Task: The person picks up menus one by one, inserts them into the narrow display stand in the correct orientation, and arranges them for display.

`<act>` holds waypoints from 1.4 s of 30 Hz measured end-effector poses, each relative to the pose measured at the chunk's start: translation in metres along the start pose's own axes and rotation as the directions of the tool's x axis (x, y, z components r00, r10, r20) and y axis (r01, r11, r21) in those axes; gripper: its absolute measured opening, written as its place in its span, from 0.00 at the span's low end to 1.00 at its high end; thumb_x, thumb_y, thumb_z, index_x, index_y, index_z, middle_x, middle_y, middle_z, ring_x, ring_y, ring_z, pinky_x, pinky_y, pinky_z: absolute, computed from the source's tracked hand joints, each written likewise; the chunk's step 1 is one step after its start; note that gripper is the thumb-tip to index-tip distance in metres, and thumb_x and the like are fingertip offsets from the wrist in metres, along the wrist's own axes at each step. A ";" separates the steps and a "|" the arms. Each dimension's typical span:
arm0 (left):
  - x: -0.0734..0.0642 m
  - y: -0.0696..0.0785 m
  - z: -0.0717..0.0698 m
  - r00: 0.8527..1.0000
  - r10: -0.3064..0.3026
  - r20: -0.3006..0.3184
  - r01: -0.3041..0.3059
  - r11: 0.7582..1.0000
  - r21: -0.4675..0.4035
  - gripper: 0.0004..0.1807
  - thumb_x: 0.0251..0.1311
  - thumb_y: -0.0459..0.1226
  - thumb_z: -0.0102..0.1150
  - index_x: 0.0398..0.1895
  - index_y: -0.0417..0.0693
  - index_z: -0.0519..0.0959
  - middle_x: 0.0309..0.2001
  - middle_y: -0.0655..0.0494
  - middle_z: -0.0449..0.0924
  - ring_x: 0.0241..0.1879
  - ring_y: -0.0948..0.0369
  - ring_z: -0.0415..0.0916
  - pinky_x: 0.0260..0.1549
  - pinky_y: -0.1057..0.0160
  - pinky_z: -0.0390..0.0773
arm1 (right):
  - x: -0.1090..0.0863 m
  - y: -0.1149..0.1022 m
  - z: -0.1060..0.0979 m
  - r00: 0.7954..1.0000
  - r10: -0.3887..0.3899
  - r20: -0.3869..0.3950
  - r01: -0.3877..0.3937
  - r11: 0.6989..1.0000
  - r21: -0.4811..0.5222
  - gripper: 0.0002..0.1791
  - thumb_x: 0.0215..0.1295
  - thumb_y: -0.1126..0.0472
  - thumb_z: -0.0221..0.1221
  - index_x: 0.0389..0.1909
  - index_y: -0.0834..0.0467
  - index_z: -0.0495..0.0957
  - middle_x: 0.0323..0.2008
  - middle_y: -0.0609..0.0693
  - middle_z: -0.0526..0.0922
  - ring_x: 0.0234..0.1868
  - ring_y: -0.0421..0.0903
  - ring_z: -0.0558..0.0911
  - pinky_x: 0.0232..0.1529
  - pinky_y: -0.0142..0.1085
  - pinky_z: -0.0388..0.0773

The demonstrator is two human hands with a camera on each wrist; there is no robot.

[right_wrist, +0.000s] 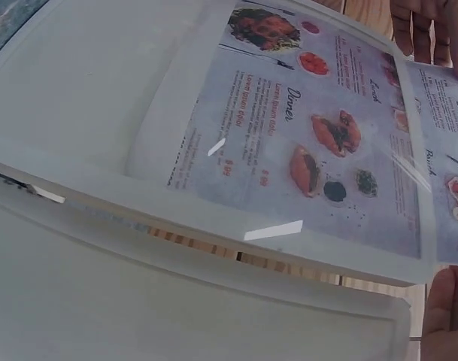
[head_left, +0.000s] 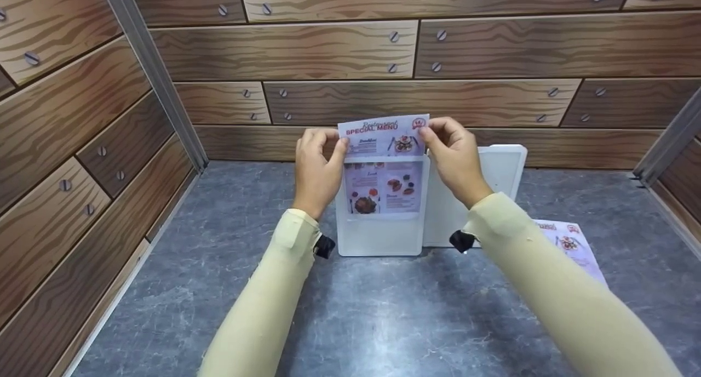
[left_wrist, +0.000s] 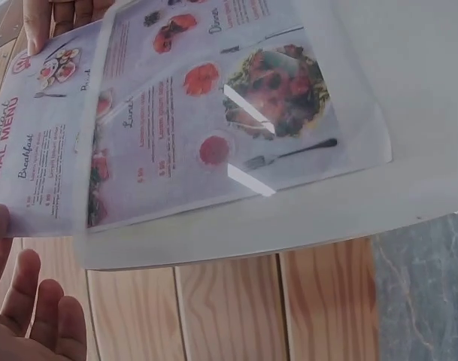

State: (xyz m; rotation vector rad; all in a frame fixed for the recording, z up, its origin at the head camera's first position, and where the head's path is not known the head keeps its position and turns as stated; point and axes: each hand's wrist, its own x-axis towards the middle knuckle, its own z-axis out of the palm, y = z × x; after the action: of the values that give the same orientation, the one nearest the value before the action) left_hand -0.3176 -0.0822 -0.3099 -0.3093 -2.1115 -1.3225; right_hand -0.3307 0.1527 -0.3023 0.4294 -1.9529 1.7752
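A printed menu sheet headed "SPECIAL MENU" sits partly inside a white-framed holder with a clear front, its top sticking out above the upper edge. My left hand pinches the sheet's left edge near the top, other fingers behind it. At the top right corner my right hand pinches it between thumb and fingers. In the left wrist view, the lower part of the menu shows through the glossy clear front. The right wrist view shows the holder's rim crossing over the sheet.
A second white panel stands right of the holder, partly behind my right hand. Another printed menu sheet lies on the grey marbled table, partly covered by my right sleeve. Wood-patterned walls enclose the back and sides.
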 end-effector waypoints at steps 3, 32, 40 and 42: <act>-0.002 -0.005 0.001 1.000 -0.009 0.000 0.009 1.000 0.008 0.08 0.71 0.39 0.63 0.42 0.42 0.85 0.45 0.50 0.78 0.49 0.51 0.72 0.52 0.55 0.70 | -0.002 0.004 0.001 1.000 0.000 0.004 0.001 1.000 -0.013 0.08 0.74 0.66 0.61 0.42 0.70 0.80 0.32 0.46 0.79 0.33 0.39 0.75 0.35 0.28 0.74; 0.000 -0.007 0.000 0.998 0.064 0.015 -0.065 0.997 0.034 0.07 0.73 0.39 0.60 0.42 0.45 0.85 0.43 0.52 0.81 0.47 0.54 0.72 0.52 0.55 0.70 | -0.003 0.001 0.000 0.997 -0.071 -0.012 0.069 0.989 -0.129 0.07 0.74 0.66 0.61 0.42 0.69 0.81 0.32 0.48 0.80 0.31 0.38 0.75 0.32 0.27 0.72; -0.006 -0.019 0.003 0.999 0.026 0.032 -0.028 0.998 0.064 0.07 0.72 0.38 0.62 0.41 0.45 0.86 0.43 0.51 0.82 0.48 0.53 0.73 0.54 0.54 0.70 | -0.008 0.009 -0.002 0.988 -0.153 0.034 0.155 0.921 -0.358 0.05 0.72 0.67 0.62 0.41 0.65 0.84 0.37 0.53 0.82 0.38 0.41 0.75 0.37 0.27 0.72; -0.008 -0.021 0.004 0.999 0.021 0.041 -0.024 0.997 0.070 0.07 0.71 0.38 0.62 0.41 0.45 0.86 0.43 0.51 0.82 0.48 0.53 0.73 0.54 0.54 0.70 | -0.009 0.011 -0.003 0.985 -0.166 0.051 0.173 0.902 -0.395 0.05 0.72 0.66 0.62 0.41 0.65 0.84 0.38 0.54 0.82 0.40 0.42 0.75 0.41 0.29 0.71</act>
State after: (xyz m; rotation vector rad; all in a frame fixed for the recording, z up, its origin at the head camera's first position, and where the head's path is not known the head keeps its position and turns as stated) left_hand -0.3232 -0.0878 -0.3307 -0.3317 -2.1762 -1.2356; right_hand -0.3281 0.1562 -0.3158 0.4550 -2.1478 1.2265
